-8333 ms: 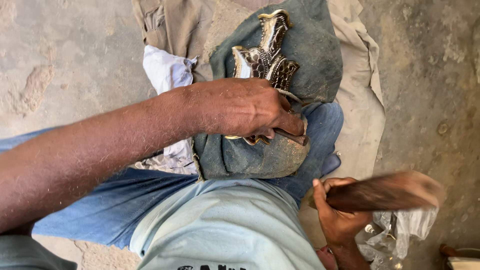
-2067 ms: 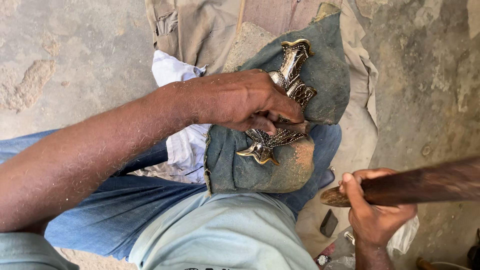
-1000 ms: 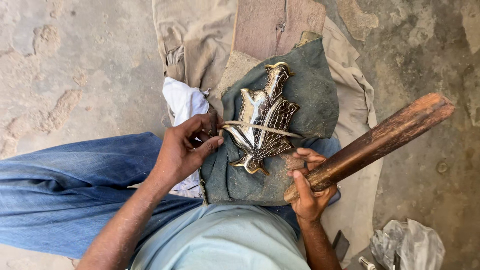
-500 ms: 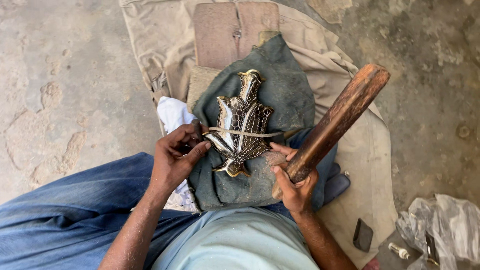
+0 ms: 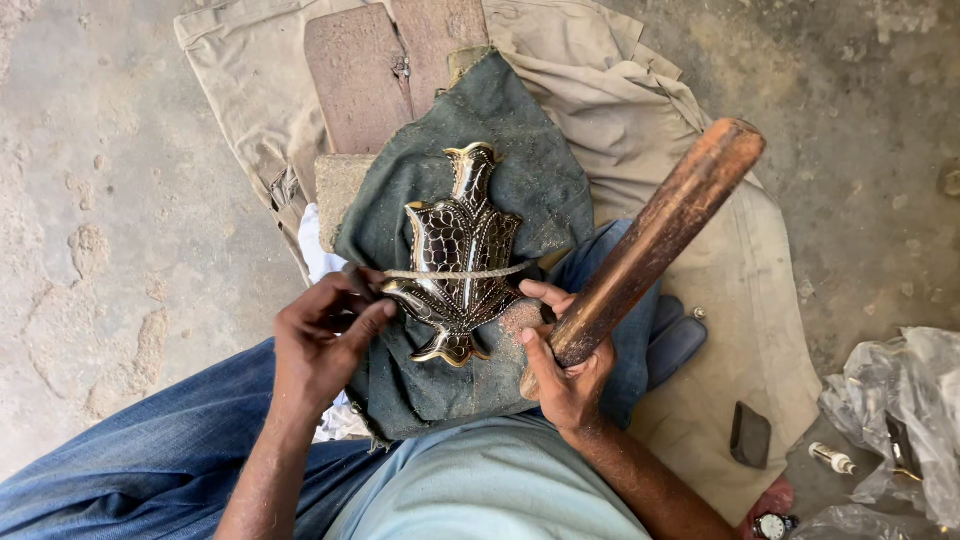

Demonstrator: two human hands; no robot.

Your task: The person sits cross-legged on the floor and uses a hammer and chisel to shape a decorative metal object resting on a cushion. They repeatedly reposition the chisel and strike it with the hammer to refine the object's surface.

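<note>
An ornate brass leaf-shaped piece [image 5: 455, 255] with dark patterned panels lies on a dark green cloth [image 5: 540, 170] over my lap. A thin cord [image 5: 470, 272] runs across its middle. My left hand [image 5: 325, 340] pinches the cord's left end at the piece's left edge. My right hand [image 5: 570, 375] grips a thick brown wooden stick [image 5: 660, 235] that slants up to the right, with two fingers stretched toward the piece's right edge.
A beige cloth [image 5: 740, 270] and wooden boards [image 5: 365, 75] lie under the green cloth on a rough concrete floor [image 5: 110, 200]. A small dark block [image 5: 750, 435], crumpled clear plastic [image 5: 890, 410] and a small bottle [image 5: 830, 458] sit at the lower right.
The view has shifted so that the piece sits upright in the frame. My left hand has moved off the piece to its left edge at the cord. My right hand has brought the stick close beside it.
</note>
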